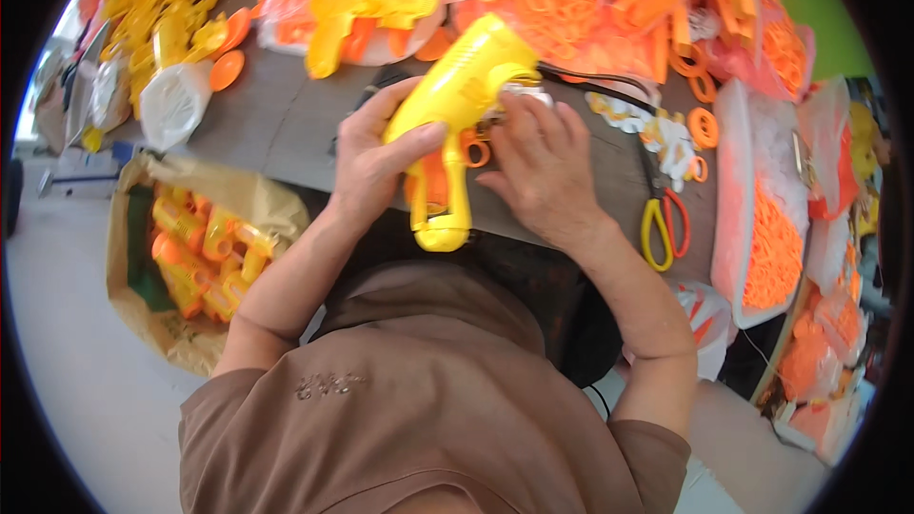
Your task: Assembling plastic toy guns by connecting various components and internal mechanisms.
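My left hand (pixel 378 148) grips a yellow plastic toy gun (pixel 462 76) by its body, with the thumb laid across the near side. The toy is held tilted above the table's near edge, its handle hanging down toward me. Orange parts, one of them ring-shaped (pixel 474 148), show around the handle. My right hand (pixel 545 157) is at the toy's right side, fingers bent and close together by a small silvery white piece (pixel 526 92). What those fingertips pinch is mostly hidden. Behind the toy, another yellow shell half (pixel 376 2) lies on the orange heap.
Red-and-yellow-handled scissors (pixel 664 228) lie to the right, near a long white tub (pixel 731 200) of orange parts. Orange pieces (pixel 533 9) and yellow shells (pixel 162 0) pile along the back. A paper bag (pixel 143 295) of toy guns stands lower left. A dark cable (pixel 600 81) runs behind my right hand.
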The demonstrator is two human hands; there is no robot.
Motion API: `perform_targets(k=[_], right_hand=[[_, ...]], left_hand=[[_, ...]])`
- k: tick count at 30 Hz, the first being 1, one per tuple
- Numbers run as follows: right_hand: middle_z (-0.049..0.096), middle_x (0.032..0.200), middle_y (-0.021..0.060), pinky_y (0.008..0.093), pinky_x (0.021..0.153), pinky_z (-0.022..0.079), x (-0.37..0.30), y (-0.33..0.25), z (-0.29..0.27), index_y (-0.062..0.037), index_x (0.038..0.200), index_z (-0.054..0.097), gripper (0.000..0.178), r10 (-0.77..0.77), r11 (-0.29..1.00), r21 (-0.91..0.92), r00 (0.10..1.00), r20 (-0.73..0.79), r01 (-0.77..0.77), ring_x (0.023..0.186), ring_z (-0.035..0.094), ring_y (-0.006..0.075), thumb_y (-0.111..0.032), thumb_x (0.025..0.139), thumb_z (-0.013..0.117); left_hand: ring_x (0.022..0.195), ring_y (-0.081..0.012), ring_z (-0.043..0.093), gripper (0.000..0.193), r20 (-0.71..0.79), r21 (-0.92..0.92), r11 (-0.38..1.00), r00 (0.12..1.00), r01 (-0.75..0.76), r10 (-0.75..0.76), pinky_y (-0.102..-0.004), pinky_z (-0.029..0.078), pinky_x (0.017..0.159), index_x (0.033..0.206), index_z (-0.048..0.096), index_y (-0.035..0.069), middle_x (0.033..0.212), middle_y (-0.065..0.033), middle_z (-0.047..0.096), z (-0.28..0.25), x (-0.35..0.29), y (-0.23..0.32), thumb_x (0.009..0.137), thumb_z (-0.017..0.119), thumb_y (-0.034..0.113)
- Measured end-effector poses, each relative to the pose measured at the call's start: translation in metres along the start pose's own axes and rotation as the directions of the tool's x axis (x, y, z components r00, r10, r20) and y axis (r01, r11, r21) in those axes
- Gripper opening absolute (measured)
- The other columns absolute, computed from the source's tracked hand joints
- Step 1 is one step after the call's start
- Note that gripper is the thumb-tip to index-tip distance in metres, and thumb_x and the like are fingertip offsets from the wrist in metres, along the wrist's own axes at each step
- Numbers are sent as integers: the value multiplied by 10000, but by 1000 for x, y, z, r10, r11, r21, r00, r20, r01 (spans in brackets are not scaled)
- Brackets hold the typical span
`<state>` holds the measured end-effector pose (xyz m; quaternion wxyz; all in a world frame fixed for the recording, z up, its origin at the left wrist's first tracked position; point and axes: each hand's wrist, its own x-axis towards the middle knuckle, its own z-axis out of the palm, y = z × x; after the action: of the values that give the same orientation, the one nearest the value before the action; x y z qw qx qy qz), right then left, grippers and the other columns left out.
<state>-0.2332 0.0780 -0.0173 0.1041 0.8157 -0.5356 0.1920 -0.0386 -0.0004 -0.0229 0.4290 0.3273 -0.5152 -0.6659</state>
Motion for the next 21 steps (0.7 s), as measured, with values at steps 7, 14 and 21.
perform_targets(k=[7, 14, 21], right_hand=[[380, 1372, 196, 618, 1018, 227, 2, -14, 36, 16, 1064, 559, 560, 175, 971, 186, 978, -113, -152, 1280, 343, 375, -355, 682, 731], [390, 1366, 196, 625, 1025, 215, -4, -9, 29, 11, 1042, 591, 550, 160, 984, 96, 977, -138, -148, 1300, 319, 365, -401, 699, 710], [442, 1303, 185, 630, 1021, 216, -1, -10, 26, -8, 1126, 557, 611, 157, 986, 79, 981, -117, -148, 1292, 331, 387, -407, 691, 715]], left_hand=[[1064, -219, 566, 555, -28, 62, 998, 1000, 2, 0, -315, 423, 943, 1256, 469, -97, 1157, -151, 580, -10, -7, -1, 775, 609, 142], [1031, -198, 578, 590, 44, 203, 960, 981, -193, 188, -287, 448, 903, 1274, 465, -89, 1171, -131, 582, -16, 5, 16, 762, 653, 135], [984, -163, 584, 573, 156, 516, 815, 964, -265, 215, -278, 465, 861, 1259, 506, -52, 1135, -107, 602, -9, 20, 38, 743, 719, 76]])
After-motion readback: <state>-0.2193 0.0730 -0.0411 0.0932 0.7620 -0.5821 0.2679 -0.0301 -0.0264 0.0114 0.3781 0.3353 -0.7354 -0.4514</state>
